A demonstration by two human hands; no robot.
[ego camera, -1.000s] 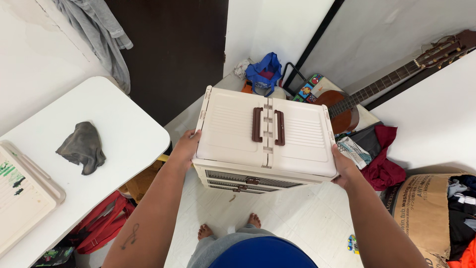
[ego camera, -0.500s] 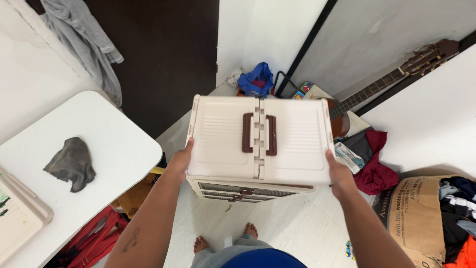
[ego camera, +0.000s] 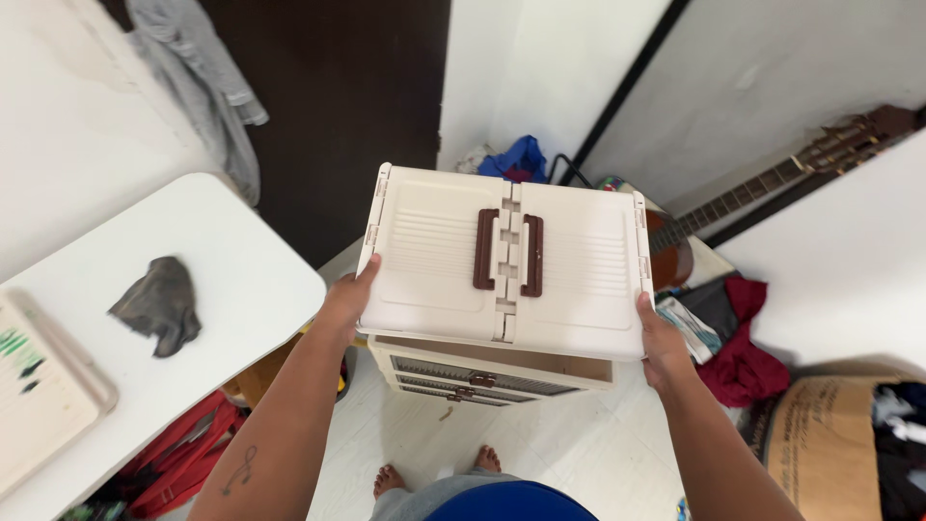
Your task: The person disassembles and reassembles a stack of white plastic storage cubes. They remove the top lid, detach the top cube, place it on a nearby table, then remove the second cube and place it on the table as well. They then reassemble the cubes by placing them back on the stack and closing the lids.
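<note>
Nearest the camera are the person's bare feet (ego camera: 439, 473) on the pale floor (ego camera: 569, 453). Both forearms rise from there to a cream box (ego camera: 502, 280), held in the air above the floor at about chest height. The left hand (ego camera: 345, 304) clamps the box's left edge near the front corner, thumb on top of the lid, the other fingers hidden below. The right hand (ego camera: 661, 342) clamps the right edge the same way, thumb up along the side, its fingers also out of sight under the rim. The box's long axis runs left to right between the hands, so each hand sits at one short end and neither is nearer. Two brown handles (ego camera: 508, 253) lie flat at the lid's middle seam. The slatted front with a brown latch (ego camera: 479, 380) faces the person.

To the left a white counter (ego camera: 241, 280) carries a grey cloth (ego camera: 159, 304) and a tray (ego camera: 39, 396). Farther off, a guitar (ego camera: 772, 193) leans on the wall, with a blue bag (ego camera: 516, 159) behind the box.
</note>
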